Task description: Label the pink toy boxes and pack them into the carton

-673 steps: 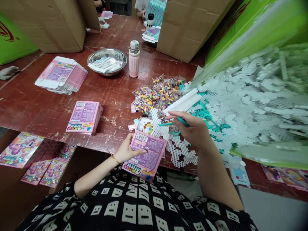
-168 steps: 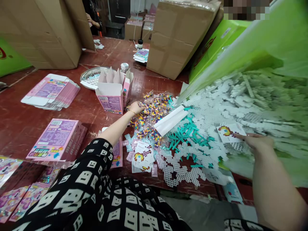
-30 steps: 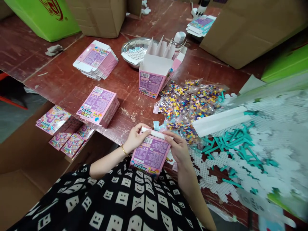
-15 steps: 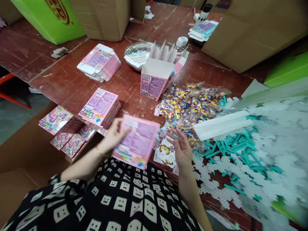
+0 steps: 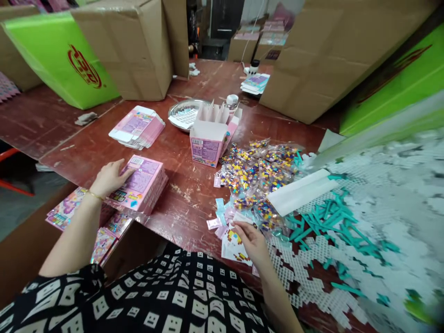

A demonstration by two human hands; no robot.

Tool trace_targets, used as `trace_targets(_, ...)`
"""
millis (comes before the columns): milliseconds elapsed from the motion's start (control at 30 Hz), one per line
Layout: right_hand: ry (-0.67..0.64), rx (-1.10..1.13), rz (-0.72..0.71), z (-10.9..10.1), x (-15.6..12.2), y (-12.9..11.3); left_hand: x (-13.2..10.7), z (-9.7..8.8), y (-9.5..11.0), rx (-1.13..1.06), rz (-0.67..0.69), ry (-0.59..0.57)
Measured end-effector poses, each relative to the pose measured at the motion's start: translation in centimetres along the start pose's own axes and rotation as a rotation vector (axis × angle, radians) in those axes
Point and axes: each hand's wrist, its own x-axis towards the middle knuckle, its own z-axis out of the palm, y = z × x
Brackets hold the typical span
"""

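My left hand grips the left edge of the top pink box on a stack at the table's edge. Its thumb lies across the printed face; the other fingertips are partly hidden. My right hand is closed with its fingertips at a printed sheet bearing a pixel picture. Around that sheet lie small pale sachets. Just beyond are clear bags of coloured beads. Farther back stands an open pink box with its flaps up.
Flattened pink cartons are stacked behind the left stack. A metal bowl holds printed papers. Teal sticks and white pegboard pieces cover the right side. More boxes fill a carton below the left edge. Large cardboard boxes stand behind.
My left hand has carried the pink box leftward from in front of me onto the stack. My right hand has lowered and closed at the printed sheet. The view has tilted up.
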Motion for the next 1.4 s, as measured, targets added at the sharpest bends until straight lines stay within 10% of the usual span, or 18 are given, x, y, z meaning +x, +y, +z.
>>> trace_targets(133, 0.040, -0.078, -0.059, 0.7, 0.5, -0.4, -3.0, -1.6, 10.0, -0.093, 0.265, 0.331)
trace_targets(233, 0.112, -0.116, -0.260, 1.9, 0.6, -1.6, -2.5, -0.5, 17.9, -0.392, 0.473, 0.311)
trace_targets(433, 0.242, -0.405, -0.332, -2.7, 1.6, -2.7, -1.0, 9.3, 25.4, -0.773, 0.536, -0.013)
trace_targets(567, 0.394, -0.472, -0.345, -7.9, 6.0, -2.9, -3.8, 17.4, 26.0, -0.703, 0.537, -0.337)
trace_targets(700, 0.345, -0.817, -0.280, -8.7, 12.8, -3.8, -6.2, 21.5, 25.4, -0.655, 0.519, -0.369)
trace_targets(867, 0.347, -0.955, -0.255, -8.0, 14.9, -5.3, -6.8, 19.5, 25.3, -0.981, 0.278, -0.525)
trace_targets(967, 0.352, -0.865, -0.550, -7.1, 10.5, -6.4, -6.8, 16.6, 26.4, -1.449, -0.086, -0.817)
trace_targets(1100, -0.019, -0.667, -0.872, -4.9, 3.3, -6.4, -7.3, 14.0, 27.8, -1.730, -0.402, -1.028)
trace_targets(1233, 0.157, -0.604, -0.380, -4.1, 1.1, -3.1, -8.5, 13.9, 26.6, -1.663, -0.515, -0.850)
trace_targets(1400, -0.042, -0.819, -0.058, -4.8, 2.4, -0.3, -9.8, 14.9, 24.0, -1.547, -0.565, -0.830)
